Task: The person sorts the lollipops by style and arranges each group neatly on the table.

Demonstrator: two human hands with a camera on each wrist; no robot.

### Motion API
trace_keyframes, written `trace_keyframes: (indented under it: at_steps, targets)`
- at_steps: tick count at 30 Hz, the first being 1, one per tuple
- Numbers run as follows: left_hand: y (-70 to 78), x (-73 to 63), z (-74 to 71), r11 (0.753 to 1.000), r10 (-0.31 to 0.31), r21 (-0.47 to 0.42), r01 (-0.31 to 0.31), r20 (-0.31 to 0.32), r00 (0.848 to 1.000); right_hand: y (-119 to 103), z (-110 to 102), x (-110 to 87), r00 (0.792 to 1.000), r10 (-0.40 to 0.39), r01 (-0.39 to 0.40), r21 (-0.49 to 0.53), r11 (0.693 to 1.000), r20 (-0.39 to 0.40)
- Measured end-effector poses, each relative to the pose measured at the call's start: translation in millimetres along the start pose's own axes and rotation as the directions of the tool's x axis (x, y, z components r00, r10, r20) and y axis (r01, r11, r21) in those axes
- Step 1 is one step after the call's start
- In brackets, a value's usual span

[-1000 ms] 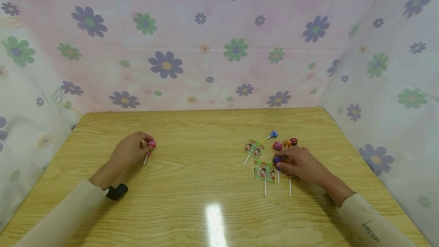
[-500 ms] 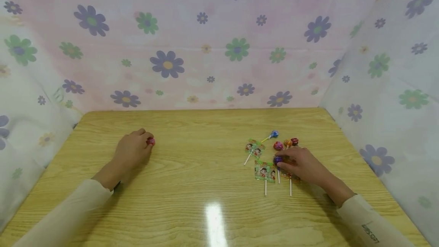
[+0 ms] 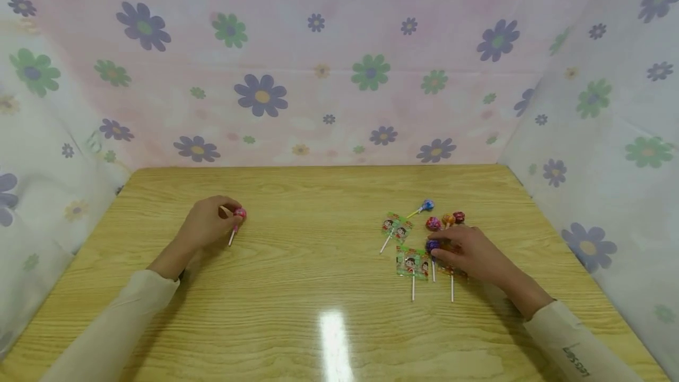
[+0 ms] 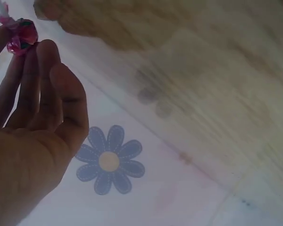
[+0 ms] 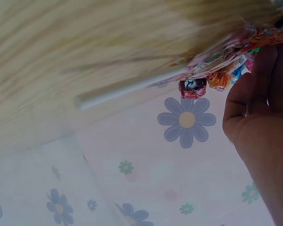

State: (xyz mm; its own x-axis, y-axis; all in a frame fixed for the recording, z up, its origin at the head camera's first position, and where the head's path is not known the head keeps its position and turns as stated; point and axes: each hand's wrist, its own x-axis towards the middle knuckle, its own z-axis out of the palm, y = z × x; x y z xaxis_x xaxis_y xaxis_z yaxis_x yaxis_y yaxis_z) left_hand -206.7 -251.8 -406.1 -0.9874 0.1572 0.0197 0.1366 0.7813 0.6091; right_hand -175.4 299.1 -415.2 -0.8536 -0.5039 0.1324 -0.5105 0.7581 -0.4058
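On the left of the head view, my left hand (image 3: 209,223) pinches the wrapped head of a pink lollipop (image 3: 241,213) between thumb and fingers. Its white stick slants down toward me. The left wrist view shows the lollipop's pink and green wrapper (image 4: 23,35) at the fingertips. At the right, my right hand (image 3: 474,255) has thumb and fingertips around the head of a purple lollipop (image 3: 432,246), whose white stick points toward me. The palm partly covers a lollipop in an orange-brown wrapper, its stick (image 3: 452,289) sticking out below.
Around the right hand lie two lollipops in flat green wrappers (image 3: 412,263), a blue lollipop (image 3: 427,205) with a yellow stick, a pink-red lollipop (image 3: 433,223), an orange lollipop (image 3: 448,219) and a dark red lollipop (image 3: 459,216). Flowered cloth (image 3: 297,128) encloses the wooden table (image 3: 297,287).
My left hand rolled over, hiding the pink lollipop's stick half a second ago, then turned back so the stick shows again. My right hand stays at the purple lollipop. The head view shifts slightly.
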Motion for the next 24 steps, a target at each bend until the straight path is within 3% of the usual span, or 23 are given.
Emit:
trace_keyframes:
  at_steps: [6,13,24]
  targets:
    - [1.5,-0.2,-1.7,1.000,-0.002,-0.007,0.002,0.027,1.000,6.1,-2.1,1.8,0.996,0.068,-0.071,0.052,0.996,0.061]
    - [-2.1,0.3,-1.9,0.999,-0.032,0.004,0.032,0.043,0.999,11.2,-12.6,7.5,0.971,0.182,-0.202,0.122,0.972,0.157]
    - [-0.1,3.0,-1.2,1.000,0.003,0.022,-0.004,0.046,0.999,7.7,-22.1,6.6,0.967,0.209,-0.232,0.164,0.959,0.144]
